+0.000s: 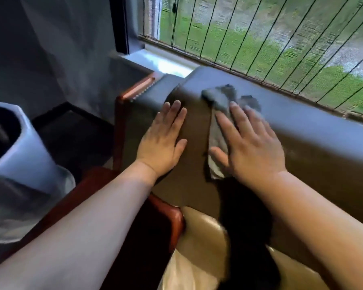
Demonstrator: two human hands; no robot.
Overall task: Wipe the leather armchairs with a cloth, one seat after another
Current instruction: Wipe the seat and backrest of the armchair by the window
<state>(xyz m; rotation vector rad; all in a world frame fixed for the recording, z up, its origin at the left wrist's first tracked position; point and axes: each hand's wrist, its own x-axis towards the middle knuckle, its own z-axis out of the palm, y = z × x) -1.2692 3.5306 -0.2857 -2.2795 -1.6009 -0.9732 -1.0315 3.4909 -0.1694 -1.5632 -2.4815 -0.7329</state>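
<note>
Beyond the fingertips a slatted blind (pixel 270 38) covers a window over green ground; left of the hands stands a pale bin (pixel 19 147) by a dark wall; nothing blocks the hands; the armchair (pixel 312 143) has a brown leather back in a red wood frame; a grey cloth (pixel 218 105) lies crumpled over its top edge; the right hand (pixel 252 147) presses the cloth with straight spread fingers; the left hand (pixel 164 141) rests flat on bare leather beside it.
</note>
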